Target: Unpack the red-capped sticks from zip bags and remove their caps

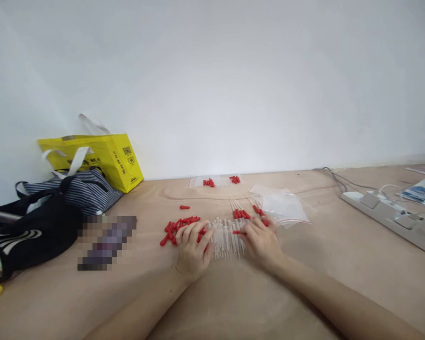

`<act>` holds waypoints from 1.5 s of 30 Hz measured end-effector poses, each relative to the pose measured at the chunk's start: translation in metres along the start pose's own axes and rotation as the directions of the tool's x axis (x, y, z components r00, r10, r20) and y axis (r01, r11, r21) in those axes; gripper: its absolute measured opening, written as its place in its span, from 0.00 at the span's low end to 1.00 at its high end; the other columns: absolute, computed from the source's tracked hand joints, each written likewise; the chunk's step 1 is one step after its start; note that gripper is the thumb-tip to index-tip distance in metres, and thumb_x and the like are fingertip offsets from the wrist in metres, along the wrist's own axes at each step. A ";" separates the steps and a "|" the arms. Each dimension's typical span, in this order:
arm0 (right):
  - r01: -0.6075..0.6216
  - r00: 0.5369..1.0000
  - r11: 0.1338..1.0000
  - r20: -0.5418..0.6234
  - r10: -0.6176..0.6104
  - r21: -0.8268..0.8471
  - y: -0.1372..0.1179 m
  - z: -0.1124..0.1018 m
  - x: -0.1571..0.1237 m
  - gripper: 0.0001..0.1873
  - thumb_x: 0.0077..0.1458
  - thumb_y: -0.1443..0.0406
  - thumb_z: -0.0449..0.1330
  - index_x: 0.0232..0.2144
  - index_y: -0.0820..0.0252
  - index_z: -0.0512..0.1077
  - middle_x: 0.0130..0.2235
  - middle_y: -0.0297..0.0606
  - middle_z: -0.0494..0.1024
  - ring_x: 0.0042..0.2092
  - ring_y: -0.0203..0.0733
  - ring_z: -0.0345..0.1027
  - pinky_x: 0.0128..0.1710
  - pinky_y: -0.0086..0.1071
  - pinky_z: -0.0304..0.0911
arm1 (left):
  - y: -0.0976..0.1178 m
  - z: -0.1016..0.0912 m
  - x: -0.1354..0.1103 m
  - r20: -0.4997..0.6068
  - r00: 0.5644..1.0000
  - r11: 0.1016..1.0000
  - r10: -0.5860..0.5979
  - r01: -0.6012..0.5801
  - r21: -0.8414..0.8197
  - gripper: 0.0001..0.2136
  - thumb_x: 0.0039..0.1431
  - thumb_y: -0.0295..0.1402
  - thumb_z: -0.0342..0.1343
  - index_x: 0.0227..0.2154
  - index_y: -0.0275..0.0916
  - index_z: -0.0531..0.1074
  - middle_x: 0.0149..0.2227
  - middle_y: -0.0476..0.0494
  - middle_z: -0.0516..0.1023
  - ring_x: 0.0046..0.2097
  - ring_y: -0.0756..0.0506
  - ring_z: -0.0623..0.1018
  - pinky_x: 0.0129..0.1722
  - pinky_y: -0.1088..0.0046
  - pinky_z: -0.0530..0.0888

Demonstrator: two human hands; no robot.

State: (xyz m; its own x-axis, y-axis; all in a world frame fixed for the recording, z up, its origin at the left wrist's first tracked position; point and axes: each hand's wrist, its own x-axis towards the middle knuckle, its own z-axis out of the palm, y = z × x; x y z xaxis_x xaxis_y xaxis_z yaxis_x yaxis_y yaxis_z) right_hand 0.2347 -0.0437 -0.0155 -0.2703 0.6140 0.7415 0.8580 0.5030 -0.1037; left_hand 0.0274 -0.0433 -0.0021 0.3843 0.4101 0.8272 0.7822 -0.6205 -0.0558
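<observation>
My left hand (191, 252) curves over the right side of a pile of red rubber bulbs (172, 231). Red bulbs show between its bent fingers and thumb, partly hidden. Beside it lies a row of thin clear tubes (227, 241), packed side by side. My right hand (264, 241) is at the row's right end, its fingertips pinching a red rubber bulb (237, 232) that points left over the tubes. Just behind that hand, several thin pale sticks with red bulb ends (241, 214) lie on the table.
Clear plastic bags (285, 207) lie behind my right hand. Near the wall, red bulbs (208, 182) rest on a clear sheet. At left stand a yellow bag (127, 163), a striped bag (88, 189) and a black bag (38, 231). A white power strip (393, 219) with cables lies right.
</observation>
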 end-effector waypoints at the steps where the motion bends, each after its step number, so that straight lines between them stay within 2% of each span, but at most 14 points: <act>1: 0.055 0.998 0.998 -0.026 -0.055 0.032 -0.006 0.000 -0.007 0.11 0.56 0.66 0.50 0.24 0.59 0.66 0.23 0.31 0.71 0.31 0.35 0.60 0.45 0.37 0.41 | 0.003 0.000 0.000 -0.004 0.999 0.999 0.035 -0.035 0.006 0.09 0.54 0.33 0.50 0.38 0.42 0.71 0.39 0.42 0.74 0.43 0.42 0.69 0.46 0.59 0.57; 5: 0.165 0.984 0.979 -0.080 -0.156 0.121 -0.019 0.003 -0.018 0.09 0.56 0.67 0.49 0.27 0.60 0.68 0.23 0.31 0.70 0.30 0.34 0.58 0.45 0.37 0.42 | 0.012 0.000 -0.004 0.047 0.988 0.989 0.149 -0.148 -0.022 0.07 0.57 0.30 0.48 0.33 0.43 0.71 0.31 0.50 0.76 0.37 0.47 0.71 0.44 0.61 0.55; 9: 0.190 0.981 0.975 -0.069 -0.184 0.111 -0.023 0.005 -0.015 0.08 0.55 0.69 0.50 0.35 0.61 0.68 0.26 0.33 0.71 0.32 0.35 0.58 0.44 0.37 0.43 | 0.013 0.004 -0.008 0.084 0.980 0.983 0.181 -0.181 -0.016 0.07 0.58 0.30 0.47 0.30 0.41 0.71 0.24 0.52 0.74 0.33 0.49 0.70 0.42 0.63 0.55; 11: 0.198 0.980 0.976 -0.048 -0.195 0.088 -0.023 0.006 -0.014 0.08 0.54 0.69 0.51 0.36 0.59 0.68 0.27 0.33 0.71 0.33 0.36 0.58 0.45 0.39 0.42 | 0.012 0.005 -0.008 0.105 0.977 0.983 0.185 -0.184 -0.014 0.09 0.58 0.31 0.46 0.27 0.40 0.70 0.22 0.52 0.73 0.31 0.50 0.69 0.41 0.64 0.55; 15: 0.196 0.981 0.977 -0.013 -0.195 0.079 -0.023 0.006 -0.014 0.06 0.52 0.68 0.53 0.31 0.56 0.70 0.26 0.31 0.70 0.32 0.35 0.57 0.45 0.41 0.40 | 0.011 0.004 -0.008 0.131 0.973 0.982 0.191 -0.189 -0.032 0.14 0.59 0.28 0.42 0.23 0.38 0.69 0.19 0.51 0.70 0.29 0.50 0.67 0.40 0.64 0.55; 18: 0.203 0.979 0.974 0.003 -0.204 0.101 -0.022 0.004 -0.014 0.05 0.51 0.68 0.54 0.27 0.56 0.70 0.24 0.30 0.69 0.32 0.35 0.56 0.45 0.42 0.40 | 0.011 0.003 -0.007 0.131 0.972 0.981 0.195 -0.192 -0.036 0.12 0.58 0.28 0.42 0.23 0.39 0.69 0.18 0.51 0.69 0.29 0.49 0.66 0.40 0.63 0.55; 29: 0.214 0.975 0.954 0.014 -0.222 0.210 -0.023 -0.002 -0.016 0.06 0.50 0.69 0.51 0.25 0.59 0.68 0.23 0.30 0.67 0.32 0.35 0.57 0.47 0.44 0.40 | 0.012 0.004 -0.010 0.102 0.976 0.980 0.191 -0.183 -0.079 0.10 0.57 0.29 0.46 0.22 0.39 0.68 0.18 0.53 0.70 0.29 0.50 0.65 0.40 0.64 0.55; 36: 0.272 0.960 0.947 0.016 -0.279 0.173 -0.023 -0.001 -0.016 0.07 0.47 0.69 0.50 0.19 0.61 0.63 0.21 0.29 0.63 0.29 0.33 0.54 0.46 0.43 0.43 | 0.013 0.004 -0.011 0.138 0.970 0.978 0.200 -0.189 -0.090 0.09 0.56 0.27 0.45 0.23 0.39 0.68 0.19 0.53 0.70 0.29 0.49 0.65 0.39 0.64 0.54; 45: 0.296 0.955 0.940 -0.018 -0.297 0.167 -0.022 -0.004 -0.015 0.07 0.44 0.69 0.49 0.16 0.61 0.61 0.19 0.29 0.61 0.27 0.32 0.53 0.45 0.41 0.45 | 0.013 0.002 -0.009 0.112 0.975 0.977 0.193 -0.180 -0.111 0.10 0.56 0.26 0.45 0.23 0.39 0.68 0.19 0.53 0.70 0.28 0.50 0.65 0.39 0.64 0.55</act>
State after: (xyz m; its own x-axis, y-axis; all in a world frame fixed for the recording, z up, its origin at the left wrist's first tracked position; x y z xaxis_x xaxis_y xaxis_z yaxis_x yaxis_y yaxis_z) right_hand 0.2217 -0.0663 -0.0217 -0.5051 0.4255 0.7509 0.6541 0.7564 0.0113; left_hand 0.0346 -0.0536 -0.0112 0.5801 0.3548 0.7333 0.6405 -0.7548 -0.1416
